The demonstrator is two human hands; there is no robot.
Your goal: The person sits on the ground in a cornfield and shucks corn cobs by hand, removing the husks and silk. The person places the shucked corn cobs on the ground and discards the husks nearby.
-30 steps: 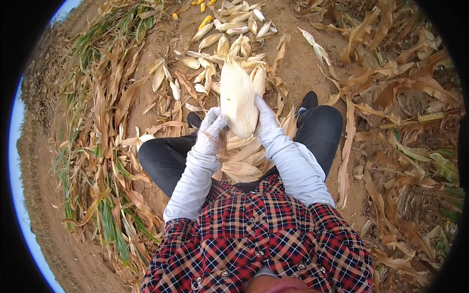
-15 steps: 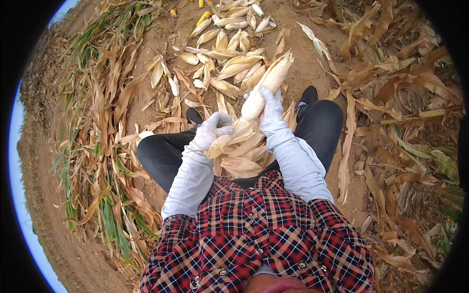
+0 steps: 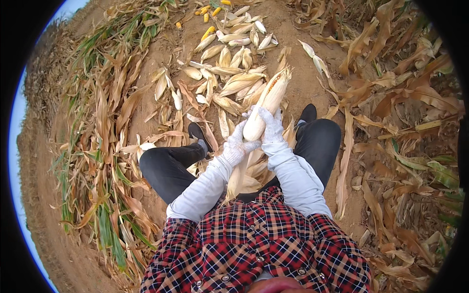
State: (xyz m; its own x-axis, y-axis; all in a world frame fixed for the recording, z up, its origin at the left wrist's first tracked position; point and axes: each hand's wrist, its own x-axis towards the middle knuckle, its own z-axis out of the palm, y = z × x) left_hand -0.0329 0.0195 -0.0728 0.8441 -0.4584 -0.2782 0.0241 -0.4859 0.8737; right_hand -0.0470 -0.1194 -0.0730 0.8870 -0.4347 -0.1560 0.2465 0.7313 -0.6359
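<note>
My right hand [image 3: 271,125], in a white knitted glove, is wrapped round an ear of corn [image 3: 270,100] in pale dry husk. The ear tilts up and away to the right, and orange-yellow kernels show through a split near its far tip. My left hand [image 3: 237,146], gloved the same way, closes on the ear's near end, its thumb across below the base. A long strip of husk [image 3: 236,183] hangs beneath that hand toward my lap; its upper end is partly hidden. More loose husks [image 3: 251,181] lie between my legs.
Ahead on the bare soil [image 3: 161,53] lies a heap of ears in husk [image 3: 239,80]. Several bare yellow ears [image 3: 207,33] are beyond it. Dry stalks and leaves line the left [image 3: 102,132] and right [image 3: 405,112]. My bent legs flank the husks.
My left hand has moved up and right from the loose husk below to the ear's base. The ear has turned and dropped slightly, and kernels now show near its tip.
</note>
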